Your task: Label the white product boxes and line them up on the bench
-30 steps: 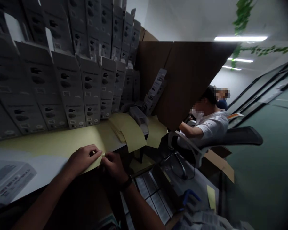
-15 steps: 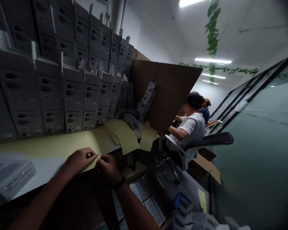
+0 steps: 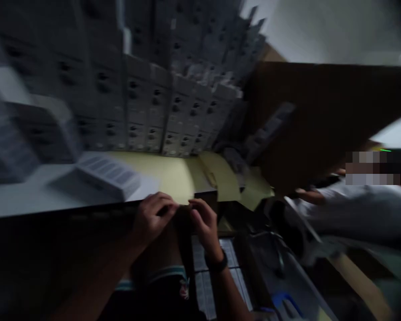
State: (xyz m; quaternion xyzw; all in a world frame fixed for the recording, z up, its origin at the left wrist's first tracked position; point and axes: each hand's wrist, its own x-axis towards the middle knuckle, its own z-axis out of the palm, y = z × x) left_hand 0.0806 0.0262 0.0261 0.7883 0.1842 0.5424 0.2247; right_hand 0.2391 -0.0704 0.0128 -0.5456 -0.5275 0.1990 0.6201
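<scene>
Through the head view I have the yellow sheet flat on the white table. My left hand is at the sheet's front edge, fingers curled and thumb near the index finger; blur keeps me from telling whether it pinches the paper. My right hand is at the same edge, just right of the left and apart from it. Its fingers are bent with the thumb set off from the index finger, and I cannot tell whether it grips anything. A dark band circles that wrist.

Left of the sheet I see a carton lying on the table. Behind the sheet stand rows of cartons. Right of it, more sheets overhang the table edge, and past them a slim carton tilts before a brown board. Below the sheet are pale packs; far to its right is a person in white.
</scene>
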